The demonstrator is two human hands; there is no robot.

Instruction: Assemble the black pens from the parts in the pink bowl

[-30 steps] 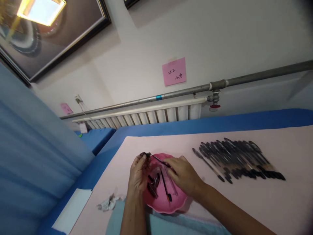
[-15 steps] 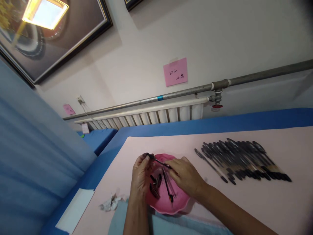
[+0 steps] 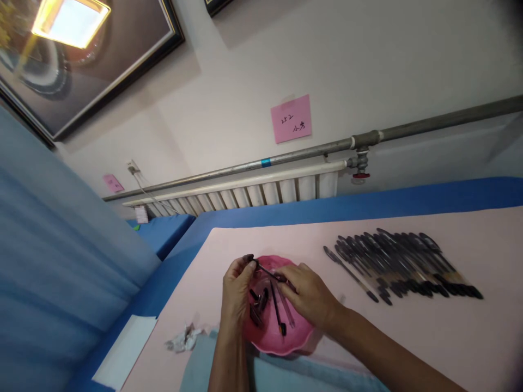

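A slim dark pen (image 3: 267, 270) stretches between my two hands above the pink bowl (image 3: 281, 348). My left hand (image 3: 237, 288) pinches its dark upper end between thumb and fingers. My right hand (image 3: 306, 291) is closed round the other end, which the fingers partly hide. Inside the bowl, several black pen caps (image 3: 258, 305) lie on the left. A thin dark refill (image 3: 277, 310) with an orange and black end and a clear pen barrel (image 3: 286, 307) rest at the middle.
Several black-capped pens (image 3: 392, 261) lie in a slanted row on the pink table cover (image 3: 408, 337) to the right. Crumpled tissue (image 3: 183, 338) and a white sheet (image 3: 125, 348) are at left. A light blue cloth (image 3: 286, 375) is in front of the bowl.
My hands have come slightly closer together along the pen, and less of it shows between them. The camera view has shifted a little.
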